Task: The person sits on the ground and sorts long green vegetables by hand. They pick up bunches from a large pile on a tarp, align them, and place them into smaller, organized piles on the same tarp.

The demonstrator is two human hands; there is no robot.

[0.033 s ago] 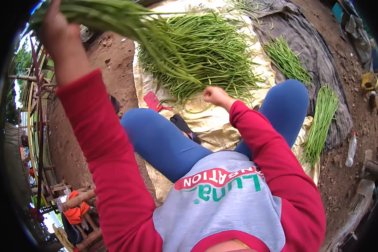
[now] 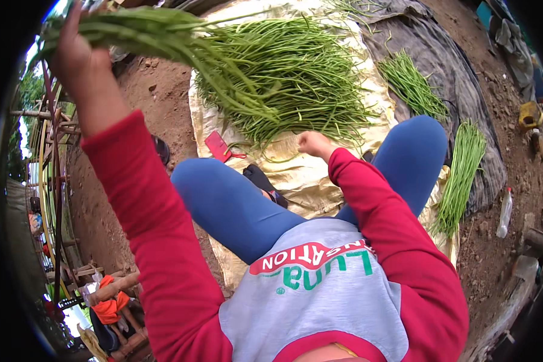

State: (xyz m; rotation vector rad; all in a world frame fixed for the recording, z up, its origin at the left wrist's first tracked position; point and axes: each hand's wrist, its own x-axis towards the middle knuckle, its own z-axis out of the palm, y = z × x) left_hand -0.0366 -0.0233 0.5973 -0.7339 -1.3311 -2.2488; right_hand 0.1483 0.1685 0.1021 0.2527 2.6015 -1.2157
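Raised at the far left, my left hand (image 2: 81,63) grips a bunch of long green beans (image 2: 163,29). The bunch's loose ends trail right and down, over a large pile of long beans (image 2: 308,72) on a pale yellow sheet (image 2: 320,181). In front of the pile, between my knees, is my right hand (image 2: 315,144). Its fingers are curled closed, and whether anything is inside them is hidden. A red flat rectangular thing with a strap (image 2: 217,146) lies left of the pile's near edge.
Two smaller bundles, an upper long-bean bundle (image 2: 413,84) and a lower long-bean bundle (image 2: 463,178), lie to the right by a dark grey cloth (image 2: 495,166). Beyond are a plastic bottle (image 2: 505,214) and a yellow container (image 2: 530,116) on bare soil. Wooden poles (image 2: 57,157) stand left.
The bunch in my left hand has swung slightly left, with its trailing ends following. My right hand has shifted slightly right and toward me, still closed.
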